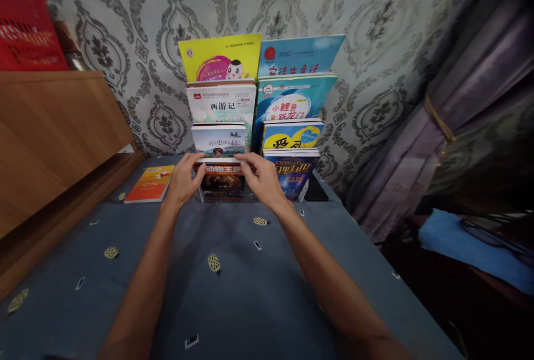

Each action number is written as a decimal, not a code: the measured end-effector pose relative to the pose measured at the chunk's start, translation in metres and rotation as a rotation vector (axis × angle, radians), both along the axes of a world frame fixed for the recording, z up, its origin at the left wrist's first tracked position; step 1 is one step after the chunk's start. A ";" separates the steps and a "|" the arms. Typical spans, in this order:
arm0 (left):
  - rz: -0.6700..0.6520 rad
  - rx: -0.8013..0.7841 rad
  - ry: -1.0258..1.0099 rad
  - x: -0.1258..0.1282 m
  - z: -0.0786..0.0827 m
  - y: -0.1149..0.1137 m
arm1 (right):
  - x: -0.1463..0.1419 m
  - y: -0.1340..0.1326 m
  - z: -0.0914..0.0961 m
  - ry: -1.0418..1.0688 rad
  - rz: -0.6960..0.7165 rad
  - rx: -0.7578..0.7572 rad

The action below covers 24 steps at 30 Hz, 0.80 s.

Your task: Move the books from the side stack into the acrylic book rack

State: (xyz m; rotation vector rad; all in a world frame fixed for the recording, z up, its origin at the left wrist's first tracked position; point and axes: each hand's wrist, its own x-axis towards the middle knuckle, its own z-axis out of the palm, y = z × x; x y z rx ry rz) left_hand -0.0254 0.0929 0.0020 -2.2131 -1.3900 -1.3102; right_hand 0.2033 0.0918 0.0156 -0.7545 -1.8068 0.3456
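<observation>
My left hand (184,177) and my right hand (261,177) pinch the two top corners of a dark book with a lion on its cover (221,182). That book stands upright at the front of the left row. Behind it rise a book with a landscape cover (219,140), a white book (221,103) and a tall yellow-green book (223,57), in steps. Beside my right hand is the right row, with a dark blue book (294,173) in front. The stand under the books is mostly hidden.
Farther back in the right row are a yellow book (287,136), a teal book (294,95) and a blue book (300,54). An orange book (150,184) lies flat at left. A wooden cabinet (62,132) bounds the left, a curtain (400,148) the right.
</observation>
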 end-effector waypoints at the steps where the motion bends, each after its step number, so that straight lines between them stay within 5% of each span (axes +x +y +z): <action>1: -0.005 0.001 0.001 0.000 0.000 0.000 | 0.000 0.000 0.000 -0.002 -0.002 0.000; 24: -0.057 -0.050 0.035 0.002 0.002 -0.003 | 0.002 -0.007 0.008 -0.032 -0.007 0.014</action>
